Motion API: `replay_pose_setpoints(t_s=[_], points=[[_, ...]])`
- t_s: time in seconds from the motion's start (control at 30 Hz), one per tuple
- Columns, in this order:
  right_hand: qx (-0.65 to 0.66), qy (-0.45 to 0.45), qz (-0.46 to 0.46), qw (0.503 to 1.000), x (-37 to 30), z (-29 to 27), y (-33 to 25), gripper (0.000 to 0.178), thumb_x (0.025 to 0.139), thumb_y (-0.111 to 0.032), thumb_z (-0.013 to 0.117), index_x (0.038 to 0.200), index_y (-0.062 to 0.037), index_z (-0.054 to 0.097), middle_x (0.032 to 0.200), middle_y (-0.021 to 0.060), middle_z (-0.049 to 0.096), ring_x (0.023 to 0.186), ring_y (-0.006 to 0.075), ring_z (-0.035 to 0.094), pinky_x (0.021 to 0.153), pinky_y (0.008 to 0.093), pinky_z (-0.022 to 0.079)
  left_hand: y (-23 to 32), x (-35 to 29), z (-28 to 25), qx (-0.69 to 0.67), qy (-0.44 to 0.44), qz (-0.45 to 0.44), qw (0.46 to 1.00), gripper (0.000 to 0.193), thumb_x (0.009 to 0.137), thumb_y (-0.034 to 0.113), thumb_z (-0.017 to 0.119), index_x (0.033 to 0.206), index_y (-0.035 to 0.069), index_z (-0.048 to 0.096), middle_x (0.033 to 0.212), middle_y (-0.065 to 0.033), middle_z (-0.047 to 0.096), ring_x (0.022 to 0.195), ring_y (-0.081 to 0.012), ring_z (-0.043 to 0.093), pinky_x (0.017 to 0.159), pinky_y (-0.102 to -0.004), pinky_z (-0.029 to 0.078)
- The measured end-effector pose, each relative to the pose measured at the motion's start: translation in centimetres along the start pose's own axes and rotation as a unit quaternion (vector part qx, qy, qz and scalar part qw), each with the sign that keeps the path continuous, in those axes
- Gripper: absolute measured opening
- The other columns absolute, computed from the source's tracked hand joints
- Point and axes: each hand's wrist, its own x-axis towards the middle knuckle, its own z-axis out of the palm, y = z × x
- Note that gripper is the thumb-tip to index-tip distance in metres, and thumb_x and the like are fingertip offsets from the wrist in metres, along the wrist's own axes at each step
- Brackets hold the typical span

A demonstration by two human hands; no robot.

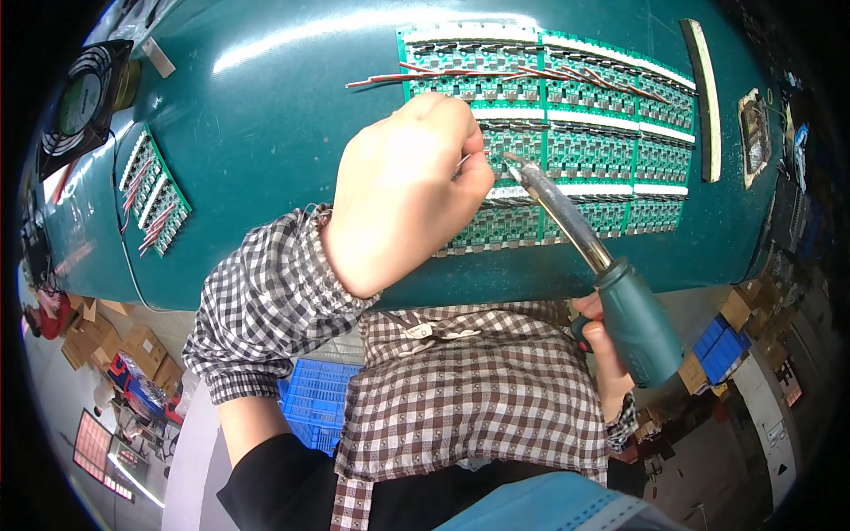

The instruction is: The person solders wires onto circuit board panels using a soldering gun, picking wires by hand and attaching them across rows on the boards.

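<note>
A panel of green circuit boards, with rows of white connectors and dark parts, lies on the green table. My left hand is closed in a pinch over the panel's left part. A thin wire shows between its fingers; most of it is hidden. My right hand grips a soldering iron with a thick green handle, partly behind that handle. The iron's metal shaft slants up and left, its tip over the boards close to my left fingertips. Several red and white wires lie across the panel's upper rows.
A smaller circuit board with wires lies at the left, near a black fan. Right of the panel are a long pale strip and a worn soldering-tip tray. A blue crate stands below the table edge.
</note>
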Motion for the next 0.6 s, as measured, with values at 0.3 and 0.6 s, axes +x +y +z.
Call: replay_pose_setpoints(t_s=[0.3, 0.6], points=[[-0.036, -0.008, -0.006, 0.999, 0.0, 0.11, 0.09, 0.031, 0.067, -0.02, 0.081, 0.089, -0.0034, 0.067, 0.081, 0.0068, 0.063, 0.072, 0.0202, 0.06, 0.065, 0.0301, 0.048, -0.06, -0.07, 0.09, -0.003, 0.004, 0.001, 1.0, 0.012, 0.067, 0.002, 0.066, 0.072, 0.006, 0.055, 0.064, -0.0036, 0.05, 0.053, -0.016, 0.05, 0.05, -0.0278, 0.044], [-0.048, 0.002, -0.013, 0.999, -0.15, 0.26, 0.3, 0.032, 0.068, -0.024, 0.081, 0.088, -0.0044, 0.066, 0.08, 0.0065, 0.063, 0.071, 0.0213, 0.059, 0.065, 0.031, 0.048, 0.08, -0.02, 0.05, 0.008, 0.002, 0.007, 1.0, 0.013, 0.066, 0.003, 0.065, 0.072, 0.005, 0.053, 0.067, -0.0072, 0.053, 0.059, -0.0228, 0.054, 0.053, -0.0324, 0.046]])
